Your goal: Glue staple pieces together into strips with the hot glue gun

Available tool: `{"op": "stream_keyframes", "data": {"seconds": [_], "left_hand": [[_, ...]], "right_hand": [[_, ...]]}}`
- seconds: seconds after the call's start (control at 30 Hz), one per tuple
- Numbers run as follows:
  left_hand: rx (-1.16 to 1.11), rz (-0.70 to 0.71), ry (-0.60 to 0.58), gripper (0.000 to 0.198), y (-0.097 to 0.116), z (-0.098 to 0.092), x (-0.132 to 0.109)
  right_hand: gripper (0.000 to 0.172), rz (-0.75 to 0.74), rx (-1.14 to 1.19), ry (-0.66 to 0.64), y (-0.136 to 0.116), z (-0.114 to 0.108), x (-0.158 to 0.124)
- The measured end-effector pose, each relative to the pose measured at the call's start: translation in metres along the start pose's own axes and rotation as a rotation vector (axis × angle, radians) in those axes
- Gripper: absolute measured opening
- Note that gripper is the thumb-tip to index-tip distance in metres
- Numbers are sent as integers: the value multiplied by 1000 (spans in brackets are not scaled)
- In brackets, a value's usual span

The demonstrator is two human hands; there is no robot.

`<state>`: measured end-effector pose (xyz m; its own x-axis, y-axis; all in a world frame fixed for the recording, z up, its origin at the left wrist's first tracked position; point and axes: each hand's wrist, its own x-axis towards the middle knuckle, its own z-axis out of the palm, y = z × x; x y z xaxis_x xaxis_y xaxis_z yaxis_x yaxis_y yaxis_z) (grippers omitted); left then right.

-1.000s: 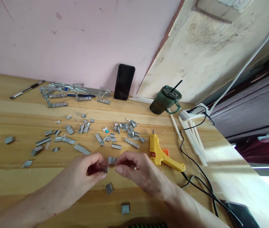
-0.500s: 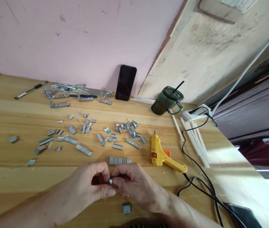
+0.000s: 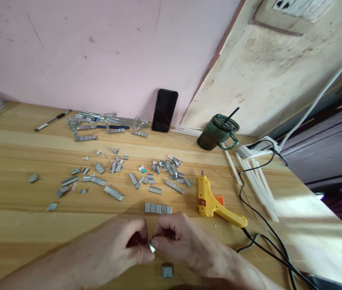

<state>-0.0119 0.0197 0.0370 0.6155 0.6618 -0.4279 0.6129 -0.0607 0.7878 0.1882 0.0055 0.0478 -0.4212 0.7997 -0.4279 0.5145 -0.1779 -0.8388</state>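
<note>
My left hand [image 3: 131, 241] and my right hand [image 3: 177, 241] meet low over the wooden table, fingertips pinched together. Between them shows a small shiny metal piece [image 3: 152, 246], mostly hidden by the fingers; both hands grip it. Just beyond the hands lies a short row of joined grey metal pieces [image 3: 158, 208]. Nearer to me, below the right hand, a single grey metal piece [image 3: 167, 270] rests on the wood. Several loose grey metal pieces [image 3: 114, 192] are scattered farther off, to the left and in the middle.
A yellow glue gun [image 3: 209, 201] lies to the right, its black cable running toward me. Behind it stand a green mug [image 3: 216, 133] and a power strip [image 3: 255, 148], beside white glue sticks [image 3: 258, 185]. A phone [image 3: 165, 110] leans on the wall; a pen [image 3: 53, 120] lies left.
The view has shifted, so the table things appear a little farther right and lower. My hands stay pinched together, and the small metal piece between them now shows at a different tilt.
</note>
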Motion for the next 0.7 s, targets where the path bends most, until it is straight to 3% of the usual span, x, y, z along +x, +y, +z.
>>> {"op": "stream_keyframes", "data": {"seconds": [0.1,0.17,0.23,0.33,0.37,0.5,0.7], "left_hand": [[214,68,-77,19,2,0,-6],[323,111,-66,12,3,-8,-7],[399,102,49,6,3,-24,-5],[633,75,347,14,-3,-55,1],[701,63,396,18,-7,-64,3],[870,52,374,26,-25,-80,11],[864,108,357,11,-36,-73,20]], "right_hand": [[10,-25,-358,18,-1,-3,-8],[13,-61,-511,25,2,-3,-13],[15,-73,-607,29,7,-2,-17],[15,-72,-664,48,13,-1,-21],[15,-71,-660,50,14,-1,-22],[15,-38,-596,46,13,-4,-21],[14,-4,-625,24,12,-5,-21]]}}
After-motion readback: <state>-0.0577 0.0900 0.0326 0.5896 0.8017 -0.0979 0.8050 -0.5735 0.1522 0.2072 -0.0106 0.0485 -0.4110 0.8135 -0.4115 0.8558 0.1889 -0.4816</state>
